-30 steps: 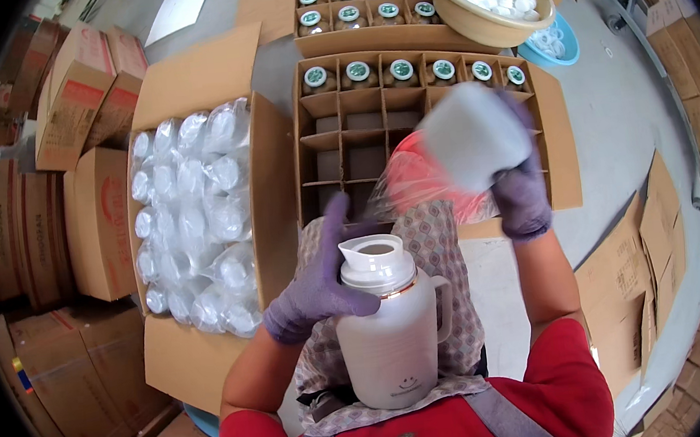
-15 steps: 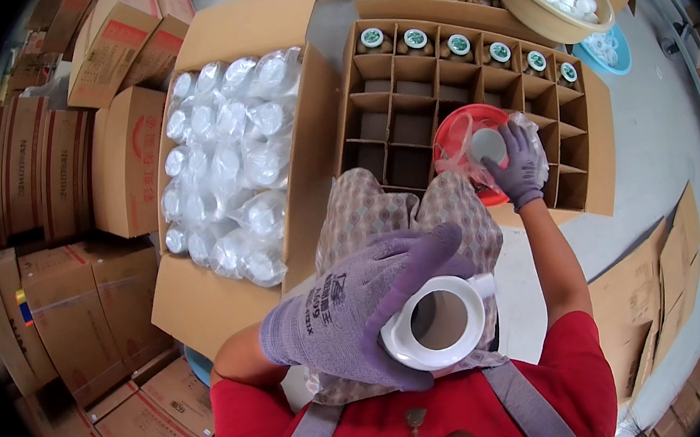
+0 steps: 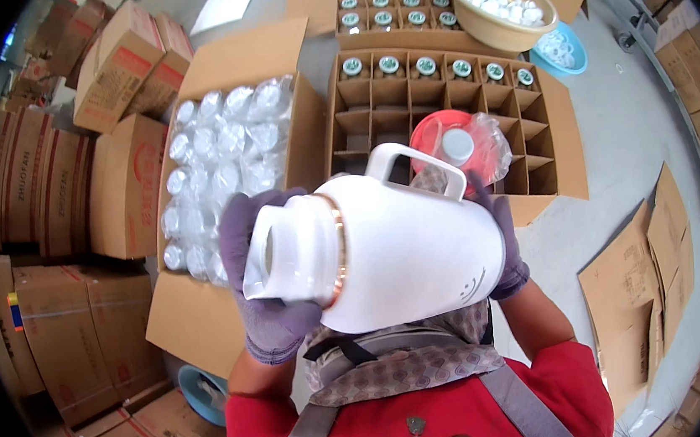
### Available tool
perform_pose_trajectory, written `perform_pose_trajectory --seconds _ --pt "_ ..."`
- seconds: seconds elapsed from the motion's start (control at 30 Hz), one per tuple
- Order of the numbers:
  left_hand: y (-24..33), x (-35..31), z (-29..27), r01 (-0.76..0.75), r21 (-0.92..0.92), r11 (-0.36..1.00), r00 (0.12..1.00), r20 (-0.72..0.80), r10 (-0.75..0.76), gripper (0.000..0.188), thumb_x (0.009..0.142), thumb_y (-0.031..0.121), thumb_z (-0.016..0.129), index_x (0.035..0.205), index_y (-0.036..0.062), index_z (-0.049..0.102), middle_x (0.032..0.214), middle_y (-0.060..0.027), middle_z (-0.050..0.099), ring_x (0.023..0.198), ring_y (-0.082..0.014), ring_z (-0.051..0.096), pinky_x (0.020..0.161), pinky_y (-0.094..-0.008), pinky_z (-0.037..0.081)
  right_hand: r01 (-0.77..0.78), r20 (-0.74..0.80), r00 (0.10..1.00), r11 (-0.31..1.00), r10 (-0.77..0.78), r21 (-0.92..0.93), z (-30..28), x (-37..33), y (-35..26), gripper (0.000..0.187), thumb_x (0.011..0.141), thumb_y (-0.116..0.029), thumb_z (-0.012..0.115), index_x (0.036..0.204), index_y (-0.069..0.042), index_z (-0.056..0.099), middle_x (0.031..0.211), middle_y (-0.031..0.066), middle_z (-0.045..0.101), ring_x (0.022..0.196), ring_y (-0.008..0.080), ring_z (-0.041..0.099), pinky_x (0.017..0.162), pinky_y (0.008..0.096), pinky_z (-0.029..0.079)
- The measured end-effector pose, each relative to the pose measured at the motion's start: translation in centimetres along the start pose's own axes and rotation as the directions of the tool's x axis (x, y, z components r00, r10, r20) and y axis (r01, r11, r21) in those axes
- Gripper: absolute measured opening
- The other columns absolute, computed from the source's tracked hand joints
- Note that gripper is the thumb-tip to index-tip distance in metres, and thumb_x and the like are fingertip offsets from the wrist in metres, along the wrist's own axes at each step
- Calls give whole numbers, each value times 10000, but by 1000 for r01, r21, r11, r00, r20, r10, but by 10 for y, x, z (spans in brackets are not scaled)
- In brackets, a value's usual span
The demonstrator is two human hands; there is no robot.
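Observation:
A white thermos jug (image 3: 412,246) lies tilted on its side in front of my body, its open neck toward the left and its handle on the upper side. My left hand (image 3: 280,322) is closed round the neck, below a copper-coloured ring. My right hand (image 3: 506,245) grips the base end, its fingers partly hidden behind the jug. Beyond the jug, a red basin (image 3: 424,134) rests on the divided carton (image 3: 566,139). Inside the basin are a grey-white round lid (image 3: 456,147) and a clear plastic bag (image 3: 491,150).
At left stands an open carton (image 3: 304,130) of plastic-wrapped pieces with white round ends. Another divided carton (image 3: 326,18) holds several green-topped items. A beige basin (image 3: 465,18) contains small white parts, beside a blue basin (image 3: 575,58). Flattened cardboard (image 3: 618,294) lies at right; stacked boxes (image 3: 57,331) fill the left.
The jug has turned from upright, mouth toward me, to lying sideways and raised higher. My right hand has left the red basin and now holds the jug's base.

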State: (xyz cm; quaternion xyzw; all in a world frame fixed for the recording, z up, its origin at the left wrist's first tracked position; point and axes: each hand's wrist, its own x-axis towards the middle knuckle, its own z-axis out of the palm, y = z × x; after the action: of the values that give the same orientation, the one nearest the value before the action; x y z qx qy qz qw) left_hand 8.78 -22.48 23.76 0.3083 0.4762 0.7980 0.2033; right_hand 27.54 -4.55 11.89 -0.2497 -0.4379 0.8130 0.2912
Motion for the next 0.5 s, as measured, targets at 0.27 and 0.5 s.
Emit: perform_pose_trajectory --seconds 0.27,0.5 --pt "22 -31 -78 355 463 813 905 49 -423 606 788 140 688 1333 8 458 1210 -111 592 1104 -252 595 912 -376 494 730 489 683 546 -543 -412 25 -46 -26 825 824 -370 625 1525 -145 252 1536 225 269 1407 402 271 1128 543 226" --pt "-7 -71 -90 -5 763 647 994 77 -83 372 923 150 553 1240 -41 518 1159 -185 613 996 -285 628 866 -370 501 699 625 707 465 -332 -543 23 -109 -59 913 665 -274 781 1417 -87 299 1410 162 430 1277 308 464 1132 451 262"
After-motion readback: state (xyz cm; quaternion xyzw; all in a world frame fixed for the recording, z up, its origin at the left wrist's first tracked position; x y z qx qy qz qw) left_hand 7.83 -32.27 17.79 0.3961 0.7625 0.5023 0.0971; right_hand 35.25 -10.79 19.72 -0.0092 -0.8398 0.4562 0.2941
